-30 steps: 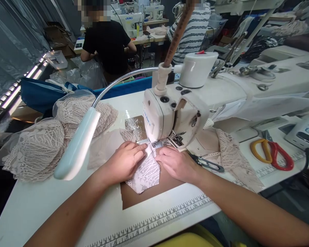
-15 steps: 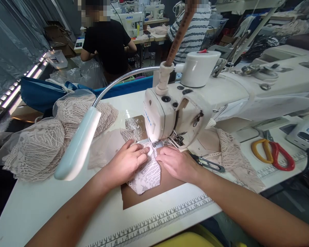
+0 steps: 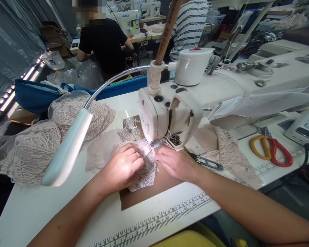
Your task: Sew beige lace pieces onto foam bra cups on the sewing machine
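A pale lace piece (image 3: 145,173) lies under the presser foot of a white sewing machine (image 3: 153,116), over a brown plate (image 3: 164,181). My left hand (image 3: 126,164) presses on the lace left of the needle, its fingers curled together over the fabric. On the other side, my right hand (image 3: 173,163) has its fingers bunched at the lace's right edge, close to the presser foot. The fingertips of both hands are partly hidden. Sheer fabric (image 3: 99,147) spreads out behind my left hand.
Lace stacks (image 3: 31,151) lie at the left beneath a lamp (image 3: 67,151). Right of the machine are thread snips (image 3: 208,163), more lace (image 3: 229,151) and red-and-yellow scissors (image 3: 280,152). A ruler strip (image 3: 157,223) runs along the front edge. Two people are beyond the table.
The lace has moved further under the presser foot, with less showing in front. My left hand's fingers have curled in more. The whole view has shifted slightly.
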